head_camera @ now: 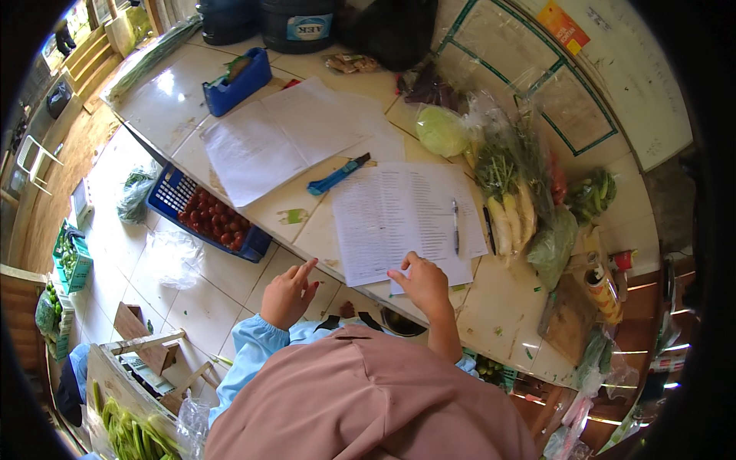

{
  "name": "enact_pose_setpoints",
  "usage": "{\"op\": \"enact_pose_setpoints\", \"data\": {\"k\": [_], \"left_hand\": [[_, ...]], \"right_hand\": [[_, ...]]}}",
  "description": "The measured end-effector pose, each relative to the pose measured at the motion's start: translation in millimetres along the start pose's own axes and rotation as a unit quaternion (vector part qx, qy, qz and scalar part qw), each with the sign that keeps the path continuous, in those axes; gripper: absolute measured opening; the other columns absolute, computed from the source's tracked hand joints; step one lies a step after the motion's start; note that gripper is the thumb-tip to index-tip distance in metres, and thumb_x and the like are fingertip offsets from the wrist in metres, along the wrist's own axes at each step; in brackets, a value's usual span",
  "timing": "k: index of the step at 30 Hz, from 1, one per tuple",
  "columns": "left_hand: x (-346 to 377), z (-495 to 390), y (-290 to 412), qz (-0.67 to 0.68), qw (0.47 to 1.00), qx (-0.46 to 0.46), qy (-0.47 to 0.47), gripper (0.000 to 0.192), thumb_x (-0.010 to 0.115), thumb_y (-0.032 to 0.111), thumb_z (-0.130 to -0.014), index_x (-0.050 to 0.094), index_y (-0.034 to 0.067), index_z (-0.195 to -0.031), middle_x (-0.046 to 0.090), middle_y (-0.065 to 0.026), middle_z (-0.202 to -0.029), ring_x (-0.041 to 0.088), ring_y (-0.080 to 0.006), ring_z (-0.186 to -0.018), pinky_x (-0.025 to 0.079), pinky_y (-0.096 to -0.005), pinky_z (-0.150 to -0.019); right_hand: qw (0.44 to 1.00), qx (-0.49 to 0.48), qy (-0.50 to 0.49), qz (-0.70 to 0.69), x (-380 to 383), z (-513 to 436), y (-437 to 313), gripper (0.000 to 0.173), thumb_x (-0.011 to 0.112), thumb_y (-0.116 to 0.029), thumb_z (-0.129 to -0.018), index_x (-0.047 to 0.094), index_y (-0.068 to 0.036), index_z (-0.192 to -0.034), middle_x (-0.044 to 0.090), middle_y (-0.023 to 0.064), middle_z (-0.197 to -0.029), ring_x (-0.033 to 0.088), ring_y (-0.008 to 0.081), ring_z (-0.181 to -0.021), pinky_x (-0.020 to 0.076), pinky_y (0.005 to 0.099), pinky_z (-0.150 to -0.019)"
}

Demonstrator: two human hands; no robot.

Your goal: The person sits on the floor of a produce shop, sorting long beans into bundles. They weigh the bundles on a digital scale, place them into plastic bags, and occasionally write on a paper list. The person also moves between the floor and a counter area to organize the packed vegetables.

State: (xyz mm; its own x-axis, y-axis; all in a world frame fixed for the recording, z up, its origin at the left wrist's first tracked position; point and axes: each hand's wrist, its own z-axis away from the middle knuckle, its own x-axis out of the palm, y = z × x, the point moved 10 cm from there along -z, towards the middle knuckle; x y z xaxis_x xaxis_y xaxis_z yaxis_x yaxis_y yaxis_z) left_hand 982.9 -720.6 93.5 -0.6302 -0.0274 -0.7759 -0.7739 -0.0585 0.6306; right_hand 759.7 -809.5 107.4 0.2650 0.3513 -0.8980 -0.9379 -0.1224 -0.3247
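My left hand (pixel 287 294) hovers off the table's front edge, holding nothing, with its fingers apart. My right hand (pixel 424 284) is over the lower edge of the printed paper sheets (pixel 379 224), thumb apart from the bent fingers. Whether it touches the paper is hard to tell. A clear-barrelled pen (pixel 456 227) lies on the sheets, and a black pen (pixel 489 230) rests at their right. Above them is a blue utility knife (pixel 339 173), its dark end at the paper's upper edge. Farther back on the white tiled table (pixel 500 313) are more paper sheets (pixel 287 138).
Bagged white radishes (pixel 512 221) and a cabbage (pixel 441 130) stand at the right. A blue tape dispenser (pixel 238 83) sits farther back. Below the table's left edge is a blue crate (pixel 167 192) of red tomatoes (pixel 213 218). A wooden stool (pixel 144 339) stands on the floor at lower left.
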Motion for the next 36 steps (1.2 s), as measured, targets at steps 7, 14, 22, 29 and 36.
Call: {"op": "enact_pose_setpoints", "data": {"k": [7, 14, 22, 29, 36], "left_hand": [[-81, 87, -97, -0.026, 0.997, -0.033, 0.07, 0.039, 0.06, 0.019, -0.079, 0.051, 0.014, -0.117, 0.056, -0.0061, -0.076, 0.057, -0.0273, -0.067, 0.047, -0.0377, -0.059], [-154, 209, -211, -0.001, 0.96, -0.219, 0.175, 0.035, 0.06, 0.018, -0.079, 0.052, 0.014, -0.113, 0.057, -0.0068, -0.076, 0.059, -0.027, -0.066, 0.047, -0.0373, -0.057], [-173, 261, -293, 0.051, 0.912, -0.347, 0.211, 0.033, 0.059, 0.021, -0.08, 0.053, 0.016, -0.113, 0.058, -0.0072, -0.076, 0.059, -0.0275, -0.065, 0.048, -0.038, -0.059], [-231, 270, -418, 0.07, 0.871, -0.437, 0.216, 0.034, 0.06, 0.021, -0.079, 0.053, 0.013, -0.111, 0.058, -0.0075, -0.08, 0.059, -0.0263, -0.069, 0.048, -0.0381, -0.06], [-262, 301, -541, 0.085, 0.789, -0.517, 0.32, 0.033, 0.06, 0.02, -0.078, 0.056, 0.013, -0.111, 0.056, -0.0074, -0.082, 0.059, -0.023, -0.073, 0.048, -0.0365, -0.067]], "right_hand": [[0.993, -0.114, -0.027, -0.016, 70, 17, -148, 0.035, 0.066, -0.04, -0.073, 0.055, -0.008, -0.085, 0.062, 0.0129, -0.08, 0.06, 0.0318, -0.077, 0.0456, 0.0409, -0.065], [0.929, -0.291, -0.193, 0.121, 169, 28, -314, 0.042, 0.066, -0.042, -0.073, 0.056, -0.007, -0.095, 0.062, 0.0137, -0.09, 0.059, 0.0303, -0.087, 0.0464, 0.04, -0.072], [0.869, -0.399, -0.216, 0.197, 241, -11, -452, 0.044, 0.067, -0.042, -0.072, 0.056, -0.006, -0.097, 0.062, 0.0137, -0.092, 0.058, 0.0297, -0.089, 0.0456, 0.0392, -0.075], [0.843, -0.416, -0.284, 0.188, 342, -83, -570, 0.043, 0.067, -0.042, -0.072, 0.057, -0.006, -0.093, 0.062, 0.014, -0.09, 0.059, 0.0306, -0.086, 0.0461, 0.0407, -0.072], [0.775, -0.468, -0.373, 0.203, 544, -93, -692, 0.05, 0.066, -0.044, -0.071, 0.057, -0.007, -0.103, 0.062, 0.0176, -0.094, 0.06, 0.0344, -0.088, 0.0474, 0.0428, -0.075]]}}
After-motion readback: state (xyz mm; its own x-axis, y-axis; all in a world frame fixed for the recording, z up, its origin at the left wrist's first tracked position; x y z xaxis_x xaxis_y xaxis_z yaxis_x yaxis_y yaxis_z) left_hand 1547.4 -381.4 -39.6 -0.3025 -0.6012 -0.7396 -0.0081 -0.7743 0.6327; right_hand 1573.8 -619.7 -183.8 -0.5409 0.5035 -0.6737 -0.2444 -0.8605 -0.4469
